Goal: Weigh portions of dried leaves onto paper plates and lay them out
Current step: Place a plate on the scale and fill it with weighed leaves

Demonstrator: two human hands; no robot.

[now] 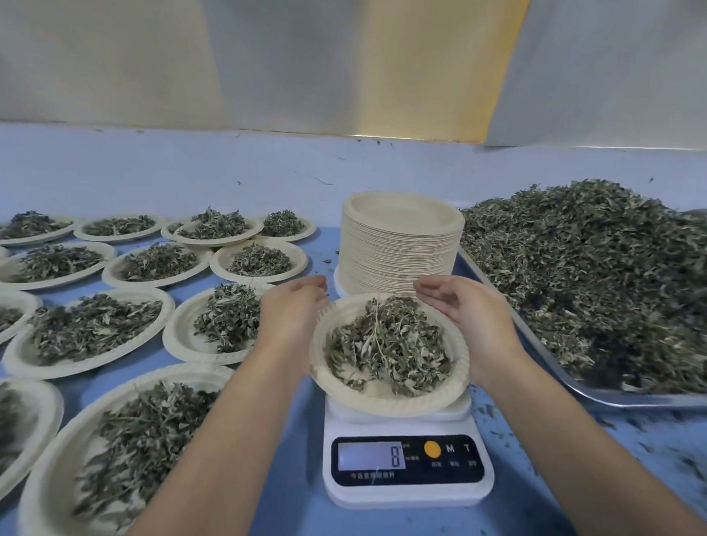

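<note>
From my remote seat, the scale [407, 486] is my reference. The plate [388, 401] being weighed sits on top of it, tipped a little, with a loose mound of dried leaves [386, 343] in it. The display looks like a single 8, though I can't read it with certainty. My left hand [293, 310] and right hand [465, 308] flank that plate at its far rim, palms turned inward and fingers relaxed. They cup it rather than pinch it, and I can't tell whether either one is bearing its weight. Left of the scale, more than a dozen filled plates [67, 368] are laid out in rows across the blue table [303, 470], so a good share of the work looks done. Much remains, I'd judge. Just behind the scale stands a tall stack of empty plates [399, 242], and to its right a metal tray [613, 399] holds a big heap of leaves [604, 267] waiting to be portioned.
</note>
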